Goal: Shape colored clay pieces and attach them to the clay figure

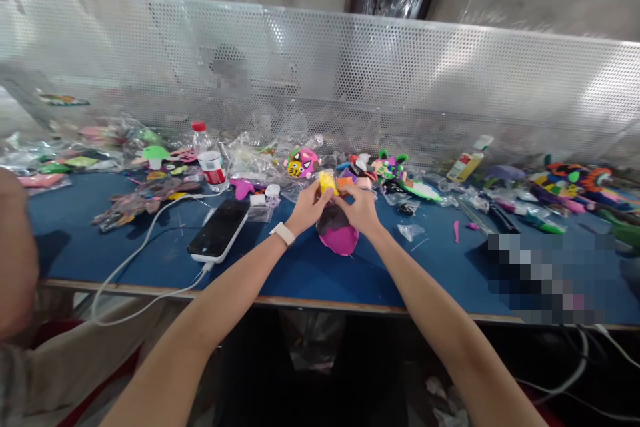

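A small, crinkled yellow lump (327,183) is pinched between the fingers of my left hand (305,208), which wears a pale wristband (283,234). My right hand (361,208) is closed at the lump's right edge, its fingertips pressed against it. An orange piece (345,181) shows just above the right fingers; whether they touch it I cannot tell. Below both hands sits a rounded magenta and dark grey object (339,239) on the blue tabletop (300,273), its top partly hidden by my fingers.
A phone (220,230) with a white cable lies left, near a red-capped bottle (211,160). Colourful craft figures, including a pink round one (301,163), and plastic bags line the back. A yellowish bottle (469,160) stands right. Another person's arm (17,253) is at far left.
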A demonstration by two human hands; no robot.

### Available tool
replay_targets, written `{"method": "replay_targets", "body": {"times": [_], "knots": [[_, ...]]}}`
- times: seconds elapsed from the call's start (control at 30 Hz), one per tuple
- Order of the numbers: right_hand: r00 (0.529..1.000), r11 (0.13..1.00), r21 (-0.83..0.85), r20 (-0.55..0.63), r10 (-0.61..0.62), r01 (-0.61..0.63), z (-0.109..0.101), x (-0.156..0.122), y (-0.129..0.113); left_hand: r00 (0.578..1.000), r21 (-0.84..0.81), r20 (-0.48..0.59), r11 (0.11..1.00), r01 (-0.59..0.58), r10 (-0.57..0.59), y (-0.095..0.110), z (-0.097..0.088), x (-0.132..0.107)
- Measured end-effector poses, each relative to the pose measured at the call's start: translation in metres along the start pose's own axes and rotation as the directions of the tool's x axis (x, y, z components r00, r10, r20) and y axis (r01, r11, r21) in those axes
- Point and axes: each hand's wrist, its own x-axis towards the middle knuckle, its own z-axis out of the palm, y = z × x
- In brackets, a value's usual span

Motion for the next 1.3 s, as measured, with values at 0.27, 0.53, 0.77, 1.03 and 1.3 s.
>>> {"method": "replay_targets", "body": {"times": [0.27, 0.53, 0.77, 1.03, 1.3], "knots": [[1.000, 1.000, -0.002, 0.018, 0.011, -0.011, 0.000, 0.001, -0.001, 0.996, -0.125, 0.077, 0.991, 0.056, -0.047, -0.001, -0.002, -0.001], [0.999, 0.999, -0.041, 0.030, -0.011, 0.012, 0.003, -0.002, -0.004, 0.999, -0.036, 0.042, 0.999, 0.031, -0.030, 0.002, -0.006, 0.000], [0.997, 0.997, -0.040, -0.041, 0.062, -0.063, 0.001, 0.000, 0.000, 0.997, 0.148, 0.067, 0.988, -0.045, 0.035, 0.004, -0.005, -0.002], [0.997, 0.998, 0.045, -0.066, 0.042, -0.039, 0.001, 0.000, 0.010, 0.996, 0.329, 0.063, 0.941, -0.085, 0.068, 0.006, -0.011, 0.000], [0.994, 0.998, 0.026, -0.101, 0.053, -0.050, 0.001, -0.001, 0.013, 0.993, 0.529, 0.086, 0.841, -0.117, 0.085, 0.004, -0.009, -0.002]]}}
